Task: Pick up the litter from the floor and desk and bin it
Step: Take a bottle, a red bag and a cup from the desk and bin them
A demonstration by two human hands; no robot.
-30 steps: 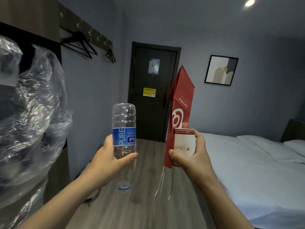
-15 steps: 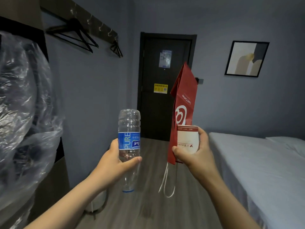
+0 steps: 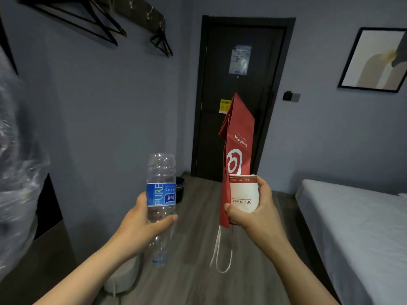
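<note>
My left hand (image 3: 141, 230) grips an empty clear plastic bottle (image 3: 161, 172) with a blue label, held upside down with its cap end pointing at the floor. My right hand (image 3: 256, 214) holds a white paper cup (image 3: 243, 193) pressed against a folded red paper bag (image 3: 236, 137), which stands up above my fingers while its white handles (image 3: 220, 254) dangle below. Behind the bottle, against the left wall by the door, stands a dark bin (image 3: 181, 188), mostly hidden.
A dark door (image 3: 240, 89) is straight ahead across the wooden floor (image 3: 198, 271). A bed (image 3: 356, 227) fills the right side. Crinkled clear plastic (image 3: 17, 172) over a dark cabinet bulges in at the left. Hangers (image 3: 92, 20) hang on the left wall. A pale stool (image 3: 123, 276) sits below my left arm.
The view has moved forward and dipped toward the door. The dark bin has come into sight by the wall. Both hands keep the same hold on their items.
</note>
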